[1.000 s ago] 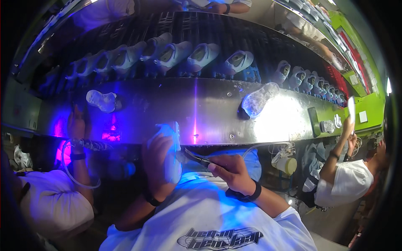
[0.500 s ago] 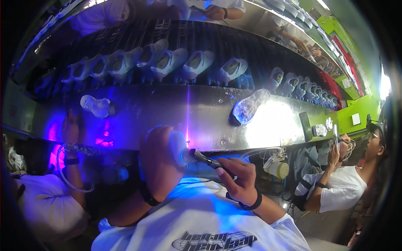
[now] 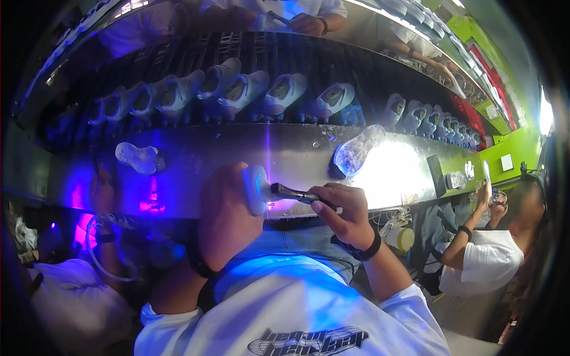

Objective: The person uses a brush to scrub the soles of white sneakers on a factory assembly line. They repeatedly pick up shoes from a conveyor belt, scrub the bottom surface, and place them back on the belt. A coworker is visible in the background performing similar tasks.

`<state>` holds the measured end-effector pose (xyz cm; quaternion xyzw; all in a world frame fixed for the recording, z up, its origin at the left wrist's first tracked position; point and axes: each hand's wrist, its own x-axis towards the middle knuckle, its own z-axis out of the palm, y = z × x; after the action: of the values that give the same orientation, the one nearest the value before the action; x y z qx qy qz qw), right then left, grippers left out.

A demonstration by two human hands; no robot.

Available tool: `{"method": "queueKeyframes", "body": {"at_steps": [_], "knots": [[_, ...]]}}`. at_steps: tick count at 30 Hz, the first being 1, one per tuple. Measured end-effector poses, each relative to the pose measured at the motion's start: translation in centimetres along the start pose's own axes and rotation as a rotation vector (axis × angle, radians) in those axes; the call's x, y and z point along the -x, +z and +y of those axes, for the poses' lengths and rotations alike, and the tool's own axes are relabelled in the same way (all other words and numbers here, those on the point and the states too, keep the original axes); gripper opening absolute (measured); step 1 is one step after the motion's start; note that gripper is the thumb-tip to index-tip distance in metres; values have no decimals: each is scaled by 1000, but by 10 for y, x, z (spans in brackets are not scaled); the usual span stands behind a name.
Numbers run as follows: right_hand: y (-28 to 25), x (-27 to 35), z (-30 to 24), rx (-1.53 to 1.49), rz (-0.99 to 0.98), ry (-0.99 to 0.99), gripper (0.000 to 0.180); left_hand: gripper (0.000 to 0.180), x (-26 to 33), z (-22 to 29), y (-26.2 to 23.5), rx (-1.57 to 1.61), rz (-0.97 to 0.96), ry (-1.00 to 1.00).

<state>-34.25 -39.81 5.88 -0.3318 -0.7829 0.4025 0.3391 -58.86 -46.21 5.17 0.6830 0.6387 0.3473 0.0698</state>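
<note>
The left hand (image 3: 228,222) is raised over the near edge of the desk (image 3: 297,151), its fingers clenched around a white sole (image 3: 256,188). The sole stands on edge, at the front lip of the desk, just left of centre. The right hand (image 3: 344,210) grasps a dark pen-shaped tool (image 3: 297,194) with the fingers closed around its rear part. The tool lies nearly level and points left; its tip meets the side of the sole, where a violet glow shows.

Two clear soles lie flat on the desk: one (image 3: 138,158) to the left, one (image 3: 358,149) to the right, near a bright glare on the metal. Both are well apart from the hands. Behind the desk, a row of white shoes (image 3: 261,95) stands on a dark conveyor (image 3: 237,53).

A person in white (image 3: 484,261) sits at the right. Another person's hand (image 3: 104,190) rests at the desk edge on the left, beside a magenta light.
</note>
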Motion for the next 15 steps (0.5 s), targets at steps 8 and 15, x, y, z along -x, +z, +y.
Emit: {"method": "queueKeyframes", "body": {"at_steps": [8,15], "knots": [[37,-11,21,-258,52,38,24,64,-23,-19,-15,68,-150,-51],[59,0,44,-313,48,103,23,64,-37,-29,-24,99,-232,-106]]}}
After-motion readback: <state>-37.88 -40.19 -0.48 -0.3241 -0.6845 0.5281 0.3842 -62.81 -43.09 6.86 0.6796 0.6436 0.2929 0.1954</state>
